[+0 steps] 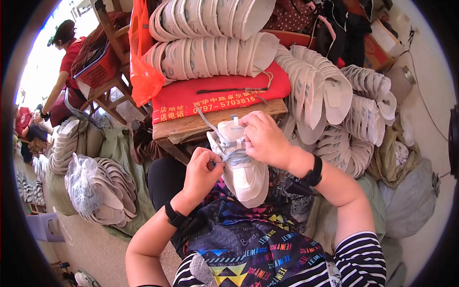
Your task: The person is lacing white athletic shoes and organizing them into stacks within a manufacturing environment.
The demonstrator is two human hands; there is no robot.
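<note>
A white shoe upper (248, 184) with a rounded toe is held above my lap, toe toward me. Its tongue (234, 128) points toward the wooden stool. Grey-blue lace (237, 157) crosses its front, and a loose end (206, 118) sticks up past the tongue. On the left side, my left hand (203, 170) is closed in a pinch on the lace, near the eyelets. My right hand (265, 136) grips the opposite edge beside the tongue, with its fingertips at the eyelet row. The exact contact under the right fingers is partly hidden.
A wooden stool (174, 128) with a red cloth (220, 95) bears stacked white shoe uppers (205, 57). More stacks (311, 86) stand at right, others (112, 191) at left by a plastic bag. An orange bag (143, 71) hangs nearby. A person in red (71, 60) works far left.
</note>
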